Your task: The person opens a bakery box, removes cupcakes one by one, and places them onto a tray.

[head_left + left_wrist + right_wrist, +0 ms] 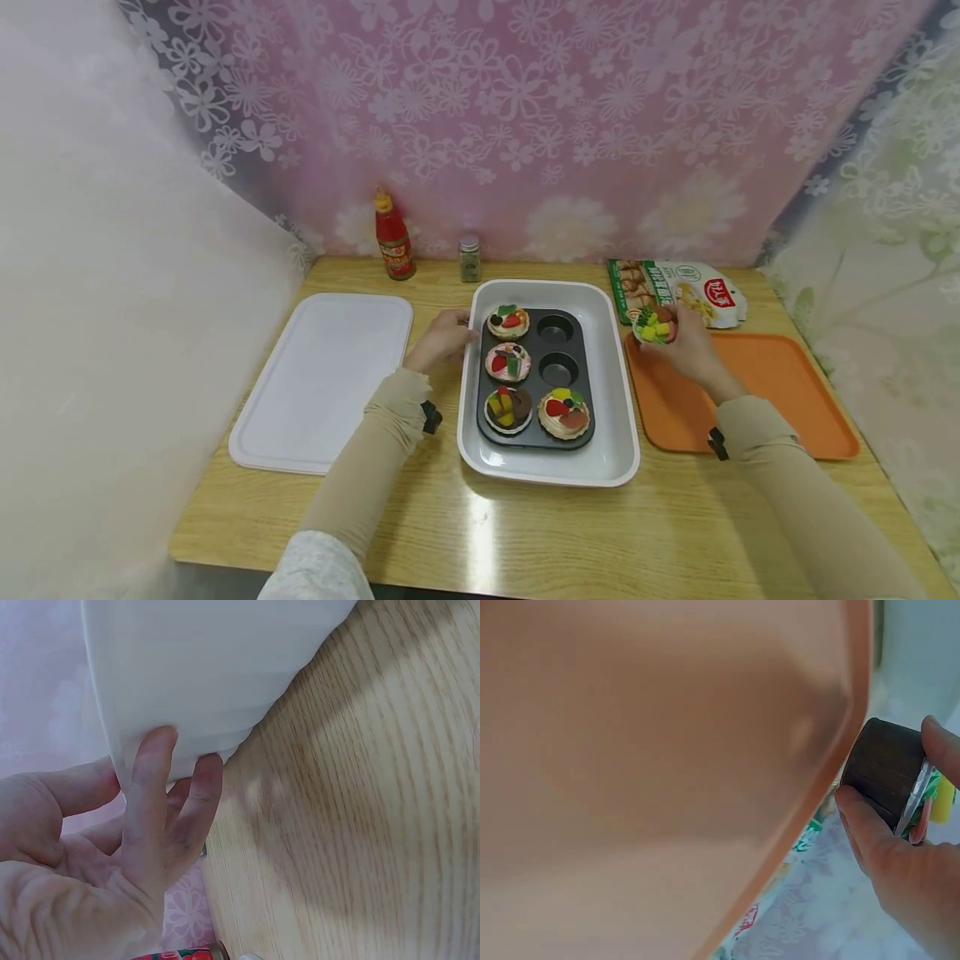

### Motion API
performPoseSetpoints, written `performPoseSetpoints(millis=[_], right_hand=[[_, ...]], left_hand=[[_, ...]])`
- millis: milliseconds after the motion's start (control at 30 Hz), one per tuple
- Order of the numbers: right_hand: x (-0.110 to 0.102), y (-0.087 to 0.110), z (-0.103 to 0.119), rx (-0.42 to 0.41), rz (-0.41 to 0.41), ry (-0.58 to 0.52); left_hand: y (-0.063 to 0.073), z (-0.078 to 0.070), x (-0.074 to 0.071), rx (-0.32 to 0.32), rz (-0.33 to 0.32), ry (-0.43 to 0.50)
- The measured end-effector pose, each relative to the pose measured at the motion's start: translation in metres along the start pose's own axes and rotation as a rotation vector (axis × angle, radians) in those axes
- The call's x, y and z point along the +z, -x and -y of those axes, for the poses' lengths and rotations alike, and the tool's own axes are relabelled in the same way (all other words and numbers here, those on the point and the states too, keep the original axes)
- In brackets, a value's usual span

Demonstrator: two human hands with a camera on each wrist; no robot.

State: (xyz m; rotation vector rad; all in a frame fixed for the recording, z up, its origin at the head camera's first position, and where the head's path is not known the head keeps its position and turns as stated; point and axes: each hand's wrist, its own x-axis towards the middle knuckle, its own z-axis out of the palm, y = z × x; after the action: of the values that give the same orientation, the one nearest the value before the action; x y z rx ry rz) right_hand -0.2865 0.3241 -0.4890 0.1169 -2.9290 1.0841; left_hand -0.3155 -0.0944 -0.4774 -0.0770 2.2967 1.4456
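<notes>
My right hand (690, 348) pinches a toy cupcake (654, 325) over the left back corner of the orange tray (765, 392). In the right wrist view the cupcake (889, 769) shows a dark cup with a pale rim and yellow and green toppings, between thumb and fingers. My left hand (444, 337) grips the left rim of the deep white tray (547, 473), its fingers (150, 772) against the outer wall. Inside stands a dark muffin tin (535, 333). Its left column holds three topped cakes (507, 363); a fruit-topped tart (564, 413) fills the front right cup.
A flat white tray (322, 383) lies on the left of the wooden table (555, 533). A red sauce bottle (393, 237) and a small spice jar (469, 260) stand at the back. A food packet (705, 292) lies behind the orange tray.
</notes>
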Motion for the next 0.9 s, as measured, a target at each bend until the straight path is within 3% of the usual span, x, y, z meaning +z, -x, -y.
performPoseSetpoints(millis=[433,900], right_hand=[[0.008,-0.001,-0.019,0.075,0.065,-0.006],[0.010,-0.001,-0.026,0.091,0.084,-0.058]], left_hand=[[-0.001,-0.002,0.001,-0.010,-0.026,-0.040],[-0.001,-0.001,0.001,0.008,-0.019,-0.052]])
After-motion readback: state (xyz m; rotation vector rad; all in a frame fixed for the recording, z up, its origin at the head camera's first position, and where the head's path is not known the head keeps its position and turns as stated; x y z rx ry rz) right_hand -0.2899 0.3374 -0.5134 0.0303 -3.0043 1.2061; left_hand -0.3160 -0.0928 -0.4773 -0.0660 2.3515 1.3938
